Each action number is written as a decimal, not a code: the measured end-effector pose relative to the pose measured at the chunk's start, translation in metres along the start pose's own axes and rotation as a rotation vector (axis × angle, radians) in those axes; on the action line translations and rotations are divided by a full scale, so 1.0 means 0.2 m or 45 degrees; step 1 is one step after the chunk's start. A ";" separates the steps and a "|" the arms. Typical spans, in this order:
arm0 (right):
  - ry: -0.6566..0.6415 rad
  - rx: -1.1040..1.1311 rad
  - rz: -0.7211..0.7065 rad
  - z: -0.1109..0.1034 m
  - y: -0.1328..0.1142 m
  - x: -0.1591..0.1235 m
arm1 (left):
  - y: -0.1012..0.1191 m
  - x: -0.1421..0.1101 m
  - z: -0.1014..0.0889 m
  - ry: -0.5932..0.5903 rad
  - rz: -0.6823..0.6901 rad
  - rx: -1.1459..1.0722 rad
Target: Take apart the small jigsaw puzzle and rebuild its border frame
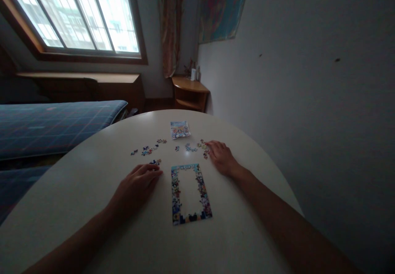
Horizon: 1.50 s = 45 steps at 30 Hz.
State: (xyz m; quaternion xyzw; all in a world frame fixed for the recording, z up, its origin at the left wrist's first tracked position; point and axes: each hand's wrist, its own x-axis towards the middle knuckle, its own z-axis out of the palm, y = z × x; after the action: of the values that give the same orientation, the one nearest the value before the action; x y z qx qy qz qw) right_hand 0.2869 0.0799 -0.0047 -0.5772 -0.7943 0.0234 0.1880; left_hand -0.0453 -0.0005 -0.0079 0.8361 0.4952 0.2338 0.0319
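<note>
A jigsaw border lies on the round white table in front of me, a colourful rectangular frame with a bare middle. My left hand rests flat beside the frame's left edge, fingers stretched toward a dark loose piece. My right hand lies past the frame's upper right corner, its fingertips on a small cluster of loose pieces. More loose pieces are scattered across the table behind the frame. A small printed picture card sits farther back.
A bed with a blue checked cover stands to the left of the table. A wooden corner shelf and a window are at the back. A plain wall runs close along the table's right side.
</note>
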 end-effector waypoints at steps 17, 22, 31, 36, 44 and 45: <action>-0.213 -0.002 0.039 -0.02 -0.05 0.07 | -0.14 0.26 0.02 0.124 0.006 0.153; -0.087 0.135 -0.135 -0.04 0.00 0.06 | -0.19 0.21 -0.13 -0.083 0.250 0.032; -0.115 -0.032 -0.135 -0.05 -0.01 -0.01 | -0.20 0.22 -0.16 -0.316 0.330 -0.072; -0.113 -0.123 -0.177 -0.08 -0.08 -0.05 | -0.16 0.22 -0.17 -0.412 0.121 -0.055; -0.122 -0.117 -0.326 -0.11 -0.19 -0.06 | -0.12 0.20 -0.17 -0.317 0.032 -0.217; -0.099 -0.086 -0.353 -0.12 -0.22 -0.06 | -0.10 0.20 -0.16 -0.294 0.001 -0.280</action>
State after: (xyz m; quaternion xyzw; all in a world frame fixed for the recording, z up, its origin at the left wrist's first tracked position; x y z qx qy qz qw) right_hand 0.2581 0.0504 0.0245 -0.4666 -0.8735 -0.0070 0.1390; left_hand -0.0594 0.0377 0.0296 0.8491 0.4593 0.1891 0.1799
